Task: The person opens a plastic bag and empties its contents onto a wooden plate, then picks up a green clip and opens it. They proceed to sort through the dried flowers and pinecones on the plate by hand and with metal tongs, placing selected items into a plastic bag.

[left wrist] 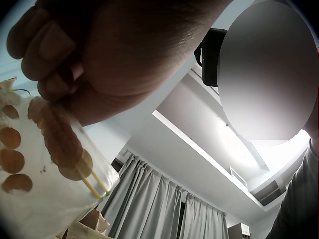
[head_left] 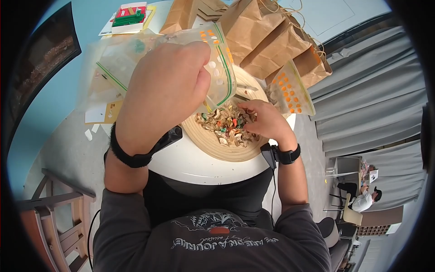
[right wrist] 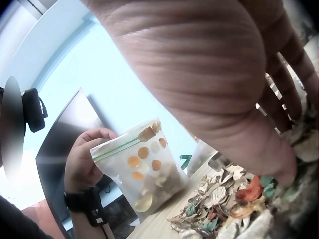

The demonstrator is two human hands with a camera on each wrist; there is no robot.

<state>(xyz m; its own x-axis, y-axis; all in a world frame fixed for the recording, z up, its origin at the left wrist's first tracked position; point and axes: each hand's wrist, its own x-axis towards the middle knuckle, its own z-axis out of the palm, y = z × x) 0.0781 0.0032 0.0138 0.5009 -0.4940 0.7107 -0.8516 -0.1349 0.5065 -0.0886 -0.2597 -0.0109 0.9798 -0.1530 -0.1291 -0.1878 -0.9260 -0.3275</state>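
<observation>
My left hand (head_left: 170, 86) grips a clear zip bag (right wrist: 144, 172) with orange dots and a green seal line, held up at the left of a round woven tray (head_left: 199, 140). Pale pieces show inside the bag in the right wrist view. In the left wrist view the curled fingers of the left hand (left wrist: 75, 59) hold the bag (left wrist: 45, 199). Dried petals and chips (head_left: 231, 129), tan with some red and green, lie heaped on the tray. My right hand (head_left: 267, 120) touches the heap from the right, fingers spread and slightly bent.
Brown paper bags (head_left: 253, 41) stand behind the tray. Another dotted zip bag (head_left: 290, 90) stands at its right edge. Scissors (head_left: 247, 87) lie on the tray's far part. A box with green items (head_left: 129, 17) sits at the back left. A person (head_left: 364, 199) sits far right.
</observation>
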